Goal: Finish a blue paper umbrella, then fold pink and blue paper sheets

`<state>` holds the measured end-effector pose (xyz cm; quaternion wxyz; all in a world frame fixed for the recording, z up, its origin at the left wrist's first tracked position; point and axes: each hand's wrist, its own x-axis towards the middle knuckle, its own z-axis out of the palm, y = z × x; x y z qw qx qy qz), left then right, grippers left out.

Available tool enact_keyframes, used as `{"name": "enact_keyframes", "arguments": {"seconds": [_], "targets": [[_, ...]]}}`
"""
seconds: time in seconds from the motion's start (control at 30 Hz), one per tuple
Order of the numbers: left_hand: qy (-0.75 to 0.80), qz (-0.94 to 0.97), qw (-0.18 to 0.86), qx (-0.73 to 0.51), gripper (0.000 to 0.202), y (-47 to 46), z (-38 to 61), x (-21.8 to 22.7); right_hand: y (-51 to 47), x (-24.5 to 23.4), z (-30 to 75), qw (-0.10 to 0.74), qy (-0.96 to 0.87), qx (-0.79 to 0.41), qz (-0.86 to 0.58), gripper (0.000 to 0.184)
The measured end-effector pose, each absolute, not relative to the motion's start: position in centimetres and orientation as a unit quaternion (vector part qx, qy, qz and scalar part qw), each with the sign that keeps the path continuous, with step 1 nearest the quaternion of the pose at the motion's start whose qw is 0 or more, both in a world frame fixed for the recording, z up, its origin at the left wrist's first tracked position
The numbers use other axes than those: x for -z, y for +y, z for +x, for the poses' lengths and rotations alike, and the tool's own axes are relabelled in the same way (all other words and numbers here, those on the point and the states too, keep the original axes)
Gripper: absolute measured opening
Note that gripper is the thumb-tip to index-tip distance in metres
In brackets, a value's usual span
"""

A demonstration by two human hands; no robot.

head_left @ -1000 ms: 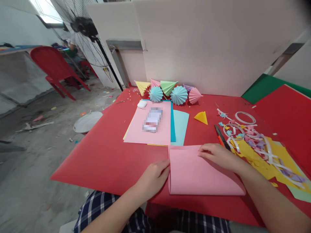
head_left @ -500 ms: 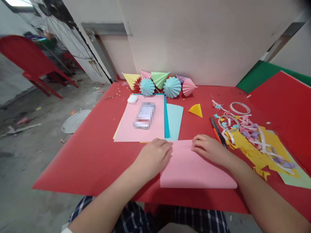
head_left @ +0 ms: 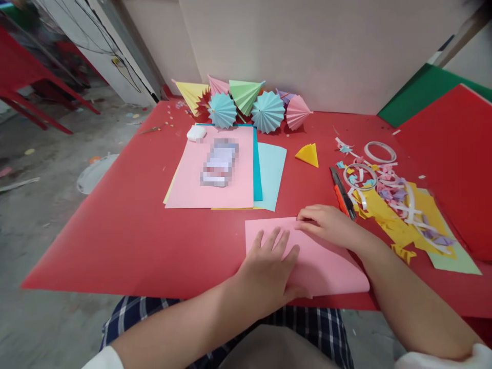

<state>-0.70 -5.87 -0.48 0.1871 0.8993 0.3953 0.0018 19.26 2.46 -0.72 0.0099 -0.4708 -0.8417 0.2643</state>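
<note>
A folded sheet of pink paper [head_left: 326,271] lies at the near edge of the table, its rounded fold on the near right side. My left hand [head_left: 269,266] rests on it, open, with fingers spread and the thumb near the paper's near edge. At the far edge, my right hand [head_left: 326,223] pinches the sheet, its fingers curled together over the paper and its forearm crossing the right corner. Just beyond that hand lie a black utility knife [head_left: 342,189] and an orange-handled tool [head_left: 341,201], side by side.
A phone [head_left: 220,163] and white case [head_left: 196,133] lie on stacked coloured sheets [head_left: 230,197]. Pleated paper ornaments [head_left: 268,111] line the wall. A yellow folded wedge [head_left: 308,155] is mid-table. Tape rolls [head_left: 380,152], paper scraps [head_left: 390,192] and a red board [head_left: 449,169] are right.
My left hand has moved from the paper's far left corner toward its near middle, spreading its fingers. My right hand stays at the far edge. The view has shifted.
</note>
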Motion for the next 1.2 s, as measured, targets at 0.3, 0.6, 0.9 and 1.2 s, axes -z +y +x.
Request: {"name": "enact_keyframes", "arguments": {"seconds": [0.3, 0.6, 0.9, 1.2], "targets": [[0.407, 0.892, 0.199, 0.022, 0.073, -6.0, -0.1, 0.2, 2.5, 0.9, 18.9, 0.009, -0.836, -0.251, -0.487, 0.023], [0.493, 0.841, 0.194, 0.113, 0.077, -5.2, -1.6, -0.9, 2.6, 1.2, 18.9, 0.013, -0.827, -0.264, -0.497, 0.022], [0.524, 0.837, 0.132, 0.085, 0.061, -3.5, -3.4, -2.4, 2.5, 1.3, 18.8, 0.005, -0.83, -0.251, -0.499, 0.023], [0.373, 0.909, 0.182, 0.041, 0.072, -6.2, 0.2, -0.4, 2.5, 1.2, 18.6, 0.011, -0.829, -0.24, -0.505, 0.022]]}}
